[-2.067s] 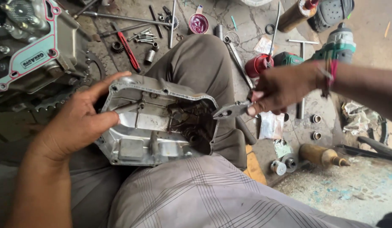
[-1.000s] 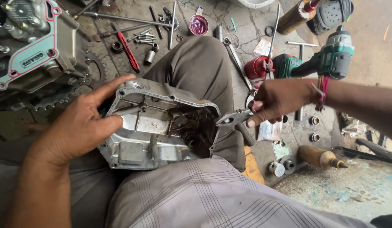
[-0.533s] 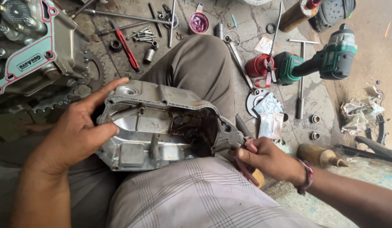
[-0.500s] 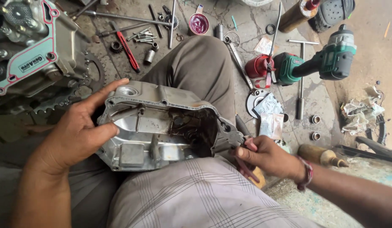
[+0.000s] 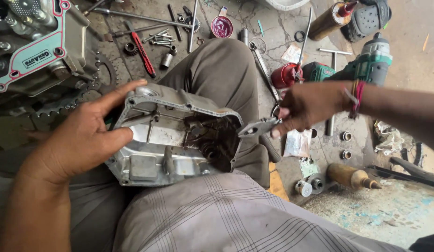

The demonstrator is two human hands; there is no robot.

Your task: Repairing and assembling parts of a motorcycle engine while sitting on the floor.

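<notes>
The left hand (image 5: pixel 81 140), fingers spread, gripped the metal engine cover (image 5: pixel 175 137) on the lap; the right hand (image 5: pixel 310 105) clasped pliers (image 5: pixel 256 128) at its edge.

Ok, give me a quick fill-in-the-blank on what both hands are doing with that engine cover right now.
1. The left hand steadies the grey cast-metal engine cover on the person's ____.
2. The right hand holds metal ____ with nose pointed at the cover's dark oily corner.
3. The green and black power drill lies on the ____.

Missing: lap; pliers; floor
</notes>
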